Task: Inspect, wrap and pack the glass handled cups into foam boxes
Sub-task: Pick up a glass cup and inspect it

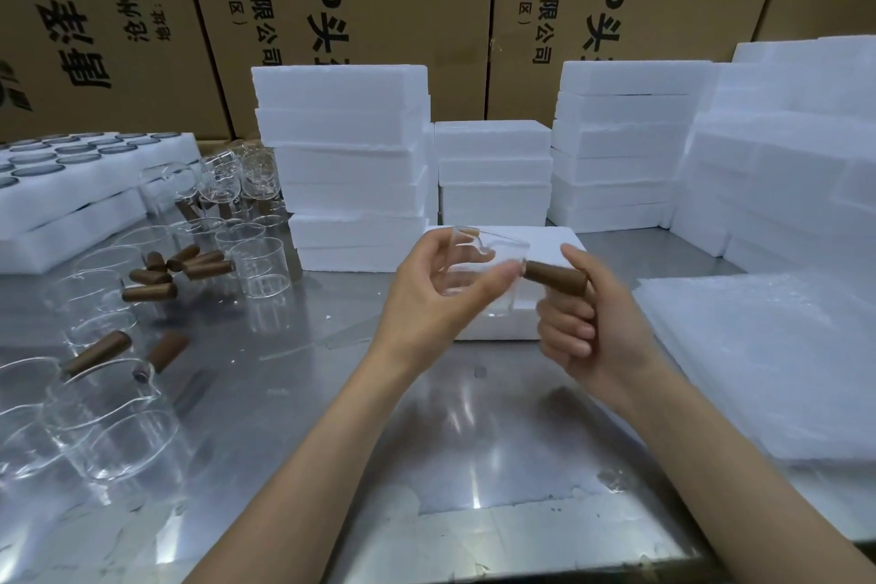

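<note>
I hold one clear glass cup (493, 258) with a brown wooden handle (555, 278) up over the metal table, in front of a white foam box (545, 242). My left hand (436, 294) grips the glass body, thumb and fingers around its rim. My right hand (585, 318) pinches the wooden handle, which points right. Several more glass handled cups (109, 398) stand crowded on the left of the table. A stack of white foam wrap sheets (768, 375) lies flat at the right.
Stacks of white foam boxes (351, 166) stand behind, with more stacks (621, 142) to the right. A foam tray with round glass pieces (80, 175) lies far left. Brown cartons (379, 0) wall the back. The steel table (474, 441) spreads before me.
</note>
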